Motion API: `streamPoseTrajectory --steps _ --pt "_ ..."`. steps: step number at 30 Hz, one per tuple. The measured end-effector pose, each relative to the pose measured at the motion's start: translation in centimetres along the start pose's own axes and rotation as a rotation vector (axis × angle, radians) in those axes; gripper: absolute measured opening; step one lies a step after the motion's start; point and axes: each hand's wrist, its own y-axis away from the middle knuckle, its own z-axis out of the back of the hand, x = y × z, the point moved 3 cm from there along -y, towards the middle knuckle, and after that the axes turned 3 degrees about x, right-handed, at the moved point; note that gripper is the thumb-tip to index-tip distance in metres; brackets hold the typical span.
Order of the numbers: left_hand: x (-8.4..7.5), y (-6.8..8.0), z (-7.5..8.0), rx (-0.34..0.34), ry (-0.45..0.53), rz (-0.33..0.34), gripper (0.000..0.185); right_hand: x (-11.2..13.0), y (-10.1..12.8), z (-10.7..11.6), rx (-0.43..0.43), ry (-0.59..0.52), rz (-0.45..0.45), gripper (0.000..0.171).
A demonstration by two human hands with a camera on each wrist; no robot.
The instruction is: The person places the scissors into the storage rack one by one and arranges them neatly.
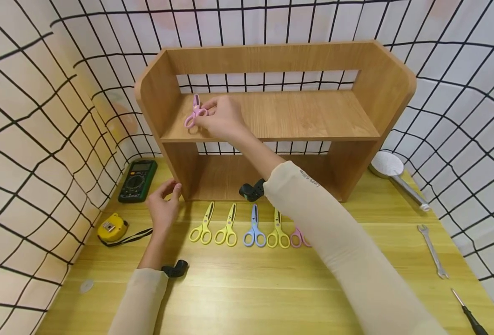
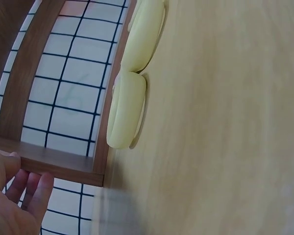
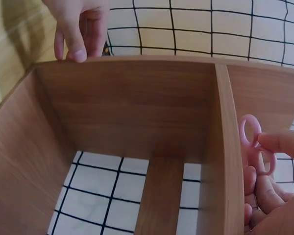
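Pink scissors sit in the grip of the right hand, whose fingers curl round the handle loops and hold the pair just above the upper board of the wooden shelf, close to the shelf's left side wall. To the right of that hand the board runs bare all the way to the far side wall, and the open slot at the back lies just beyond the fingertips. The board's front edge is directly under the wrist.

The left hand rests its fingertips against the outer bottom corner of the shelf's left wall, fingers relaxed and holding nothing. Left of it lie a green multimeter and a yellow tape measure; just right of it, along the shelf's foot, a row of yellow scissors, blue scissors and a second pink pair partly hidden by the right sleeve. The table nearer the person is open wood.
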Motion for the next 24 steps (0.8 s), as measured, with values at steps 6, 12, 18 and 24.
streamPoseTrajectory --steps 6,12,18,24 --pt "0.1 0.0 -0.1 0.007 0.038 -0.017 0.031 0.0 -0.8 -1.2 -0.037 0.168 0.021 0.024" --pt "-0.1 0.1 -0.1 0.002 0.042 -0.013 0.030 -0.5 -1.0 -1.3 -0.021 0.296 0.040 0.021" --pt "-0.3 0.1 -0.2 0.011 0.037 -0.003 0.030 -0.7 -0.8 -1.2 0.034 0.333 0.059 0.024" --pt "-0.1 0.1 -0.1 0.013 0.035 0.006 0.030 -1.2 0.9 0.8 0.081 0.252 0.140 0.044"
